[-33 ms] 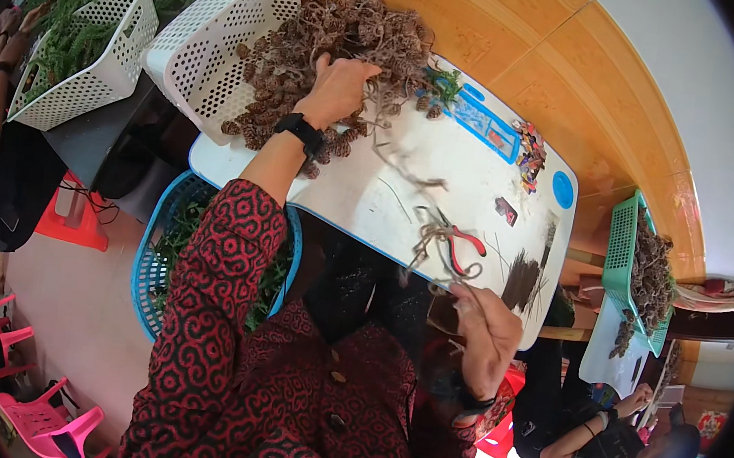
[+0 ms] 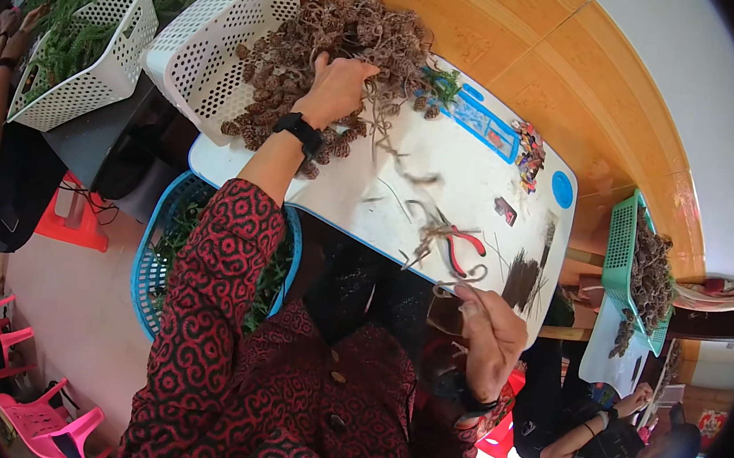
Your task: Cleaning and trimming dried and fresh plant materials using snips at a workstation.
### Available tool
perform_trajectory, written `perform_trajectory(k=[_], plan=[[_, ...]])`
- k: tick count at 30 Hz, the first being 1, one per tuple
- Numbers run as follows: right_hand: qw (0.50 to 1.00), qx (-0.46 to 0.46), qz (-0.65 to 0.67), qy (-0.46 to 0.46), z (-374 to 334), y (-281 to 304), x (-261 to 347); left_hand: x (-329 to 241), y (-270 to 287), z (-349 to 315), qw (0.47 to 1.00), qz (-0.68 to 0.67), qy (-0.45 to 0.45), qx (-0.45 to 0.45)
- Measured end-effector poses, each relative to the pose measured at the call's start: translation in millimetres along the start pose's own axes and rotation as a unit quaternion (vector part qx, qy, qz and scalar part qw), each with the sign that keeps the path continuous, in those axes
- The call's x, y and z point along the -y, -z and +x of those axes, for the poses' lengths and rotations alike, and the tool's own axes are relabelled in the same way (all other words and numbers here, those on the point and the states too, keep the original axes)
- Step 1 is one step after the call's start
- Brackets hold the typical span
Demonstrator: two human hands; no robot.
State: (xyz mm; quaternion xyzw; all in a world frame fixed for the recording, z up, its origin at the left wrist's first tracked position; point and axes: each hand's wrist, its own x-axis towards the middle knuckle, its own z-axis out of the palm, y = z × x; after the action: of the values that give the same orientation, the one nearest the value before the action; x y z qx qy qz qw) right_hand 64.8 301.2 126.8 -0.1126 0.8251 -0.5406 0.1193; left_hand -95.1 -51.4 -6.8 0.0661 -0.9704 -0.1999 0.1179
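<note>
The left hand [image 2: 339, 90] is resting on the near side of a heap of dry cones [image 2: 366, 28] at the far left of the white table [image 2: 344, 191]; its fingertips are sinking among the scales and twigs, so I cannot tell whether they are closing on anything. The cones are looking rough, brown and rounded, and their thin woody stalks are tangling together. A white basket [image 2: 210, 61], plastic and punched with round holes, is tilting against the heap's left side.

The right hand [image 2: 492, 336] is hovering at the table's near edge, thumb and forefinger pressing together on a slim, curling brown stem [image 2: 443, 286], slightly blurred. Just beyond, pliers [image 2: 469, 244] with smooth red handles are lying beside more bent, fibrous stems [image 2: 421, 178], which are trailing back toward the cones. Farther right, fine dark wires [image 2: 522, 281] are lying in a straight-sided bundle, some straying loose.

At the table's far side, a feathery green sprig [image 2: 443, 85] is lying near the cones. Below the table's left end, a blue lattice basket [image 2: 146, 268] is holding needle-like greenery, and at the far right a green basket [image 2: 620, 247] is holding brown, rough-textured clusters.
</note>
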Motion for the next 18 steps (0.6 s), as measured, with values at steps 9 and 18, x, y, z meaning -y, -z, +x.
perform_trajectory(k=[9, 18], plan=[[0.990, -0.093, 0.071, 0.080, -6.1, 20.9, -2.7, -11.1, -3.6, -3.1, 0.994, -0.075, -0.037, -0.071], [0.952, -0.225, 0.131, 0.159, -15.7, 49.8, -19.9, -21.7, 6.4, 11.3, 0.998, 0.026, 0.043, -0.028]])
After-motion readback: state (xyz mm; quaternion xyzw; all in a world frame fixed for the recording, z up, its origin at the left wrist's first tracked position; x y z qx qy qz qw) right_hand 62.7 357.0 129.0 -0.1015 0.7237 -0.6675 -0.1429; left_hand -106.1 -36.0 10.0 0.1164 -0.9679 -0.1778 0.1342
